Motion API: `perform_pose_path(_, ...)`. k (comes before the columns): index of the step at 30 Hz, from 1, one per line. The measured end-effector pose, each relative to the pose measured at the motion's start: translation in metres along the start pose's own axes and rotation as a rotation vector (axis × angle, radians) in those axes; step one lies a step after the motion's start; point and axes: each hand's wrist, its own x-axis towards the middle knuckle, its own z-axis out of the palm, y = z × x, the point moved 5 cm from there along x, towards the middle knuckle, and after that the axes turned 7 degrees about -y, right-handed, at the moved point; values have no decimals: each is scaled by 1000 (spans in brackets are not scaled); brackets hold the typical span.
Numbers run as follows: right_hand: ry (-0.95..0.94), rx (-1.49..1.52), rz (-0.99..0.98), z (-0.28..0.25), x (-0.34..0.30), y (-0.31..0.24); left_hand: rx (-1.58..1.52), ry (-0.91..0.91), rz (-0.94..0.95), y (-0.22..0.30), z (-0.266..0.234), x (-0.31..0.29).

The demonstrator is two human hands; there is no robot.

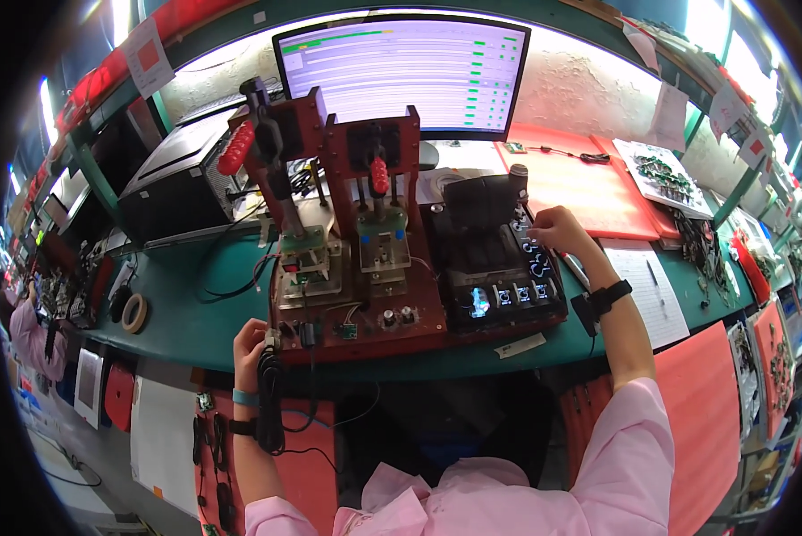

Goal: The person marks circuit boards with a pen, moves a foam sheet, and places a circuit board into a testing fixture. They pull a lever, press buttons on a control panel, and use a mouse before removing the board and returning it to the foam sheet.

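My left hand point(249, 347) is closed at the front left corner of a red test fixture point(401, 332), its fingertips at a cable plug point(273, 339). From there a coiled black cable point(269, 397) hangs below the bench edge. Two toggle clamps stand on the fixture, one with a red grip point(236, 148), the other with a red handle point(379, 176). Under them sit clear plates and small green circuit boards point(302, 239). My right hand point(562, 230) is curled over the right side of a black control box point(472, 290) with lit switches; its fingertips hide what they touch.
A monitor point(410, 76) stands behind the fixture, a computer case point(182, 174) to its left. Tape point(134, 313) lies at the left of the green bench. Right are a paper sheet point(644, 290) with a pen, and a tray of circuit boards point(664, 174). Another person's pink sleeve point(36, 339) shows far left.
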Motion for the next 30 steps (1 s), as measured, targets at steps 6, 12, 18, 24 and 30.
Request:
perform_pose_path(6,79,100,-153,15,23,20,21,7,-16,3,5,2)
perform_pose_path(12,-70,330,-152,15,27,22,35,-2,-16,-2,-2,-1)
perform_pose_path(18,-43,524,-11,10,35,21,28,17,-18,-1,-3,2)
perform_pose_path(24,-179,275,-12,-2,41,25,61,6,-18,-3,-1,4)
perform_pose_path(30,144,-723,-27,-18,29,-81,56,13,23,6,-1,3)
